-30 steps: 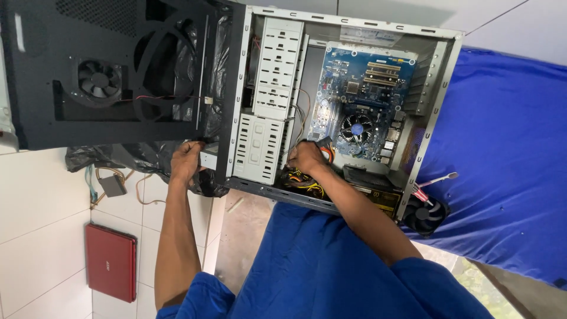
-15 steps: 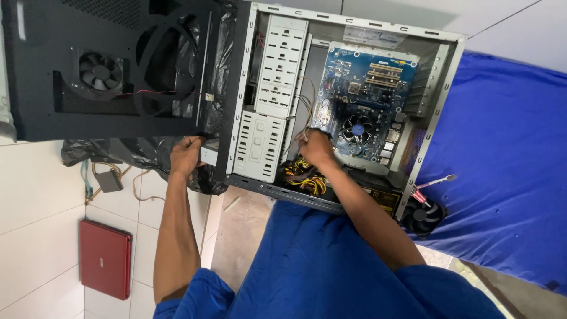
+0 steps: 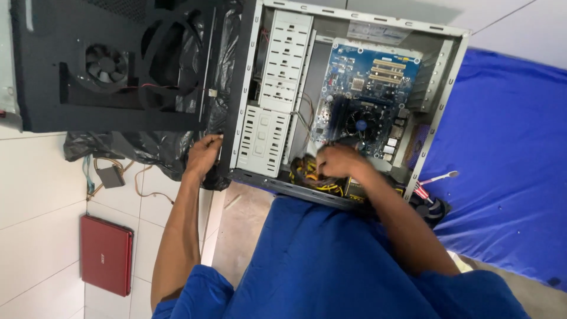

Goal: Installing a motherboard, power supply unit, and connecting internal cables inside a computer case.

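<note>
Yellow-and-black cables (image 3: 310, 174) bunch at the near edge inside the open computer case (image 3: 449, 77). Right hand (image 3: 336, 160) closes its grip on them; left hand (image 3: 204, 155) clasps the case's front edge. Red laptop (image 3: 106, 254) lies on the floor, near left.

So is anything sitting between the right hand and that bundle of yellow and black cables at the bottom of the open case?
Nothing visible does. The right hand is already on the cable bundle inside the open computer case, with the side panel off. The left hand grips the case's front edge, away from the cables.
</note>
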